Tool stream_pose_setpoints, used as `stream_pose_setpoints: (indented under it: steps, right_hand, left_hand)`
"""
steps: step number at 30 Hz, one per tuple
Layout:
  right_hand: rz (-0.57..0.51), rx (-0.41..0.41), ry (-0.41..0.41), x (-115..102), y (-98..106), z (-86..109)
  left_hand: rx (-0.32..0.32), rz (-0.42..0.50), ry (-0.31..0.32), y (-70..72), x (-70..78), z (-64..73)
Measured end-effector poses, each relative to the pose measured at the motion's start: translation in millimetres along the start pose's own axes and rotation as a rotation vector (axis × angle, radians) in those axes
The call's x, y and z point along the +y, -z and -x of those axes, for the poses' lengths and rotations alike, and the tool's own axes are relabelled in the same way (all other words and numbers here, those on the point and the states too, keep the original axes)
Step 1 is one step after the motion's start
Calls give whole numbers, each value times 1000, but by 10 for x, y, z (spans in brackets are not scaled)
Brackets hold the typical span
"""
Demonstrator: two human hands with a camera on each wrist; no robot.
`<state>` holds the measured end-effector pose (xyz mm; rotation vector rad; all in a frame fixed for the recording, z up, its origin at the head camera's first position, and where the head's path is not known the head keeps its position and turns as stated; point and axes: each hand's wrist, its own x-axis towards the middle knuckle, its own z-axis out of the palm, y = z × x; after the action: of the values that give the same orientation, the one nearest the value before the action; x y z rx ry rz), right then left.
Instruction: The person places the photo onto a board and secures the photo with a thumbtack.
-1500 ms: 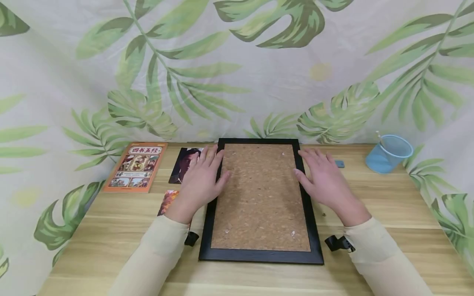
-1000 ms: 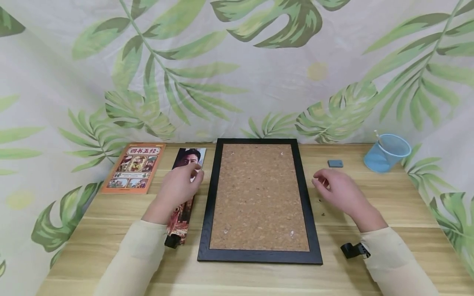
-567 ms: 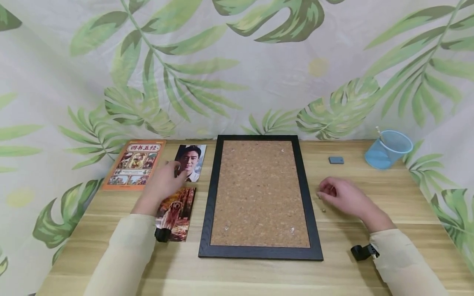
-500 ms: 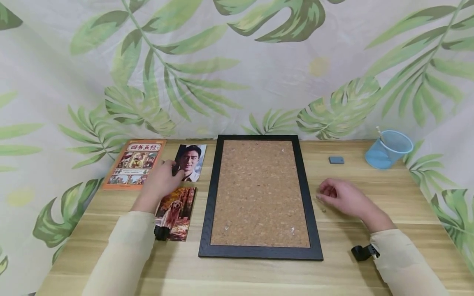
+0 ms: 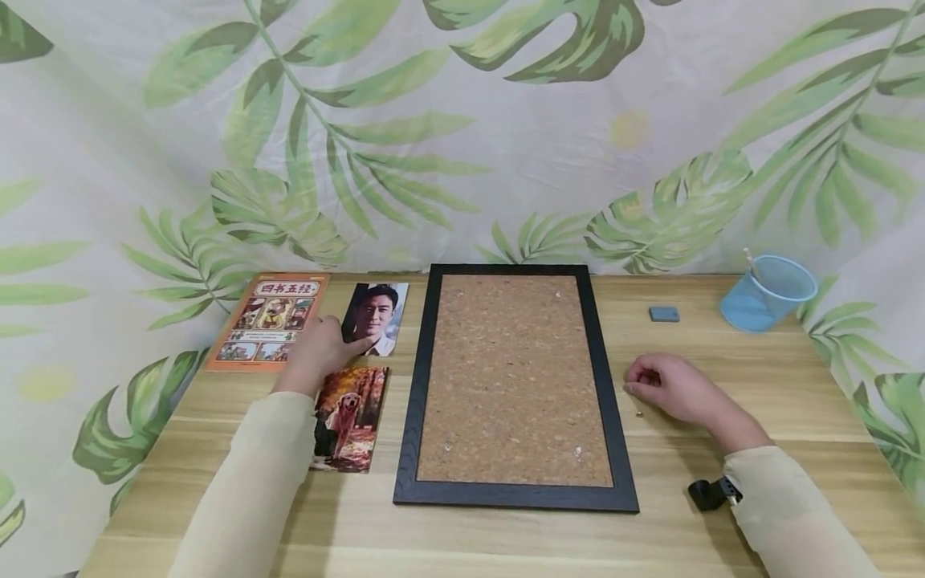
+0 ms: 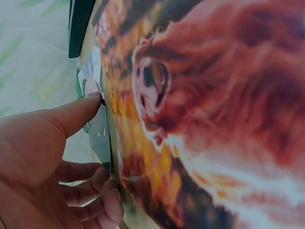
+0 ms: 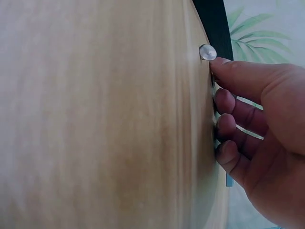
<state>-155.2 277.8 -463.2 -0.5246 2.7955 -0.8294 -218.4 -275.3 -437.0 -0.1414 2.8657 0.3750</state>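
Observation:
My left hand [image 5: 321, 349] is at the portrait photo [image 5: 373, 317], pinching its lower left part; the thumb lies on its face in the left wrist view, the other fingers curled at its edge. Just nearer lies a dog photo [image 5: 354, 417], large in that view. To the right of the black-framed cork board [image 5: 516, 377], my right hand [image 5: 672, 389] is low over the table with thumb and forefinger together, pinching a thumbtack mostly hidden by the fingertips. A second thumbtack [image 7: 208, 52], its silver head showing, lies right beside the thumb.
An orange comic-covered book [image 5: 267, 321] lies at the back left. Behind the right hand are a small blue-grey block [image 5: 664, 314] and a blue mesh pen cup [image 5: 766, 295] holding a thin stick. A leaf-patterned curtain [image 5: 405, 160] closes off the back of the wooden table.
Both hands have come off the board's sides. The left moved left onto the portrait photo and its thumb now presses there; the right moved right and nearer, down to the thumbtacks.

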Motion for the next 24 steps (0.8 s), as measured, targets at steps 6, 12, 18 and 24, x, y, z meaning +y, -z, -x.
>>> stream_pose_setpoints:
  steps: [6, 12, 18, 24]
  right_hand:
    - [14, 4, -5, -4, 25, 31]
    - [33, 16, -12, -31, 56, 46]
    - [49, 19, 10, 0, 32, 75]
    - [58, 55, 36, 21, 22, 95]
  left_hand:
    - [4, 66, -9, -77, -72, -51]
    - [20, 160, -19, -86, -104, -47]
    - [60, 231, -46, -100, -155, -68]
    - [98, 457, -105, -116, -191, -31]
